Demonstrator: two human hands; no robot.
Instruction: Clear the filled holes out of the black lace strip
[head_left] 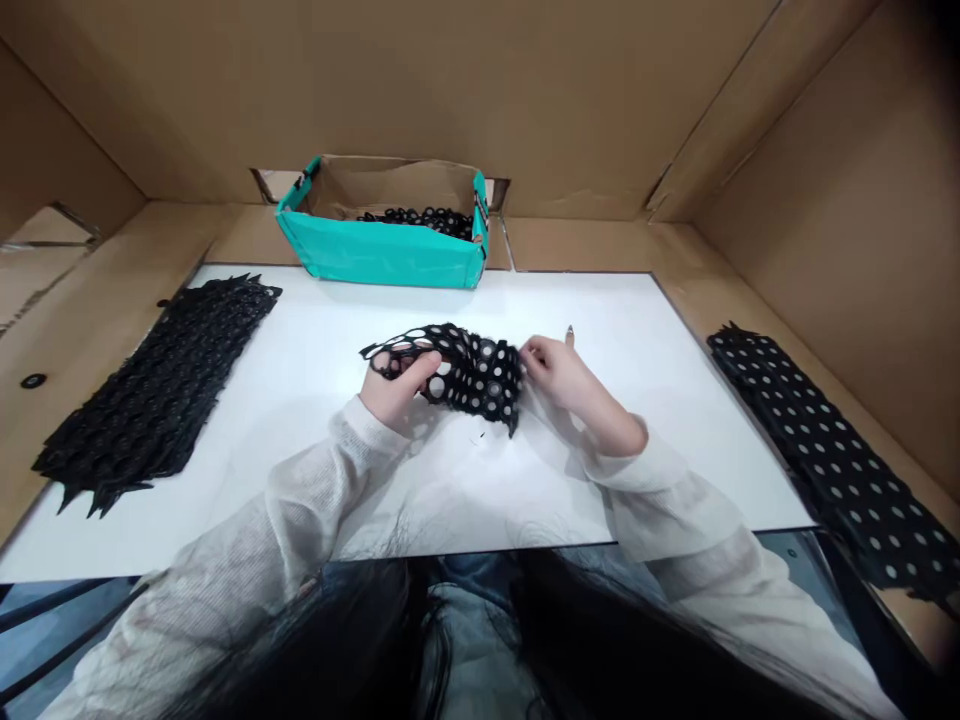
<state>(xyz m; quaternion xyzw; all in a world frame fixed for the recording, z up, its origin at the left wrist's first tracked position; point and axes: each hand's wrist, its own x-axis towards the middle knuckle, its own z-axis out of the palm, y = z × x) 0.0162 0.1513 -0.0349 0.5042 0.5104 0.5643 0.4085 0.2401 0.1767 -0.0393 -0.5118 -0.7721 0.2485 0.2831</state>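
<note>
Two hands hold one black holed strip [472, 372] just above the middle of the counter [660, 330]: my left hand [396, 388] grips its left end, my right hand [559, 375] pinches the right edge. Best, I think, to hold it taut and pull evenly.

A mesh piece [469, 375] is held between the left hand [394, 388] and the right hand [559, 375] over the middle of the worktop [300, 420]. Behind it a box [382, 255] is placed, with more pieces [424, 218] in it. A stack [157, 395] is laid at the left edge, and a strip [832, 450] beside the right edge.
</note>
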